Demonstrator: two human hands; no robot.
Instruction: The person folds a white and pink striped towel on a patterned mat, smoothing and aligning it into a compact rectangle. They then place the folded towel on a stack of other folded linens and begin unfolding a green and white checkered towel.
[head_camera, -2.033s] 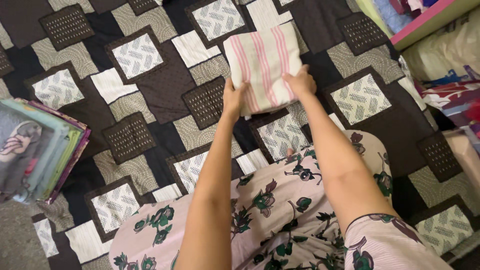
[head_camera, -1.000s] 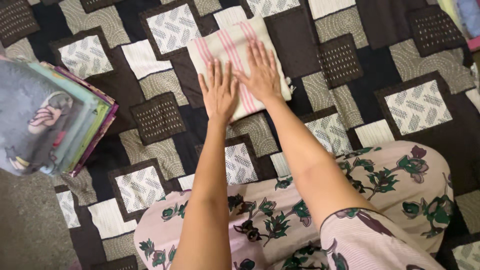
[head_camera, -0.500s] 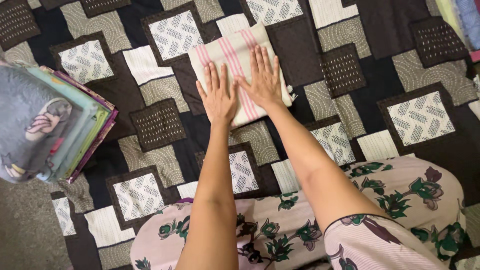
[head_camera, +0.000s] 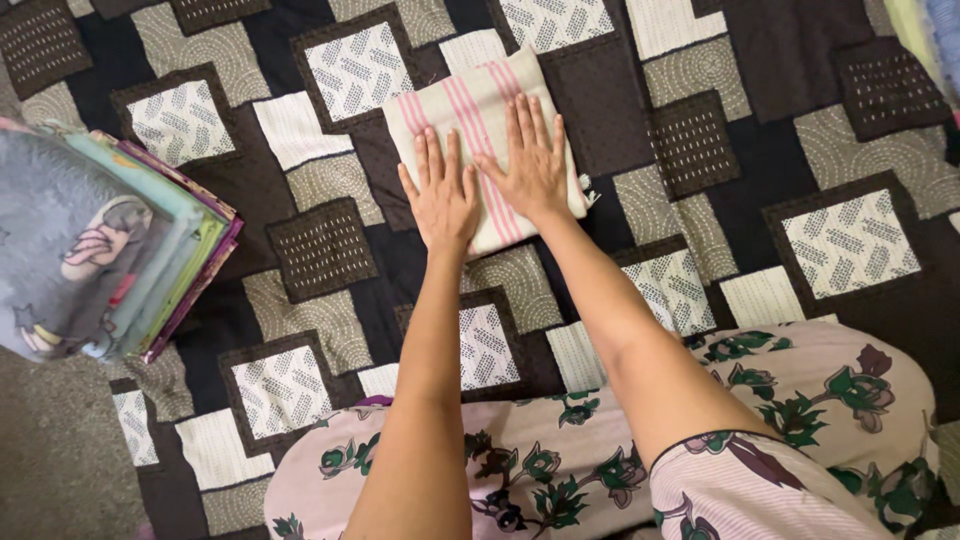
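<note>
both hands are lying flat, palms down, on a folded cream cloth with pink stripes (head_camera: 470, 105), which is sitting on the patchwork quilt (head_camera: 700, 140) at about twelve o'clock from the person's lap. the left hand (head_camera: 440, 200) is pressing on the cloth's near-left part, fingers spread a little and pointing toward twelve o'clock; the right hand (head_camera: 533, 165) is lying just beside it at about two o'clock, slightly farther up the cloth, fingers also fanned out. the two hands are side by side and nearly touching at the thumbs — neither is curling around or gripping anything, they are simply resting open on the fabric.

the cloth is folded into a rough rectangle, tilting a little so its far edge is leaning toward one o'clock, and a bit of white fringe is poking out at its right edge, at three o'clock from the right hand.

well apart from the cloth, at about nine o'clock, a stack of folded fabrics (head_camera: 100, 250) is lying on the quilt's left side — grey on top with a pinkish print, and green, teal and purple edges showing beneath. at six o'clock the person's floral pink garment (head_camera: 560, 460) is covering the knees, spreading over the quilt's near edge.
</note>
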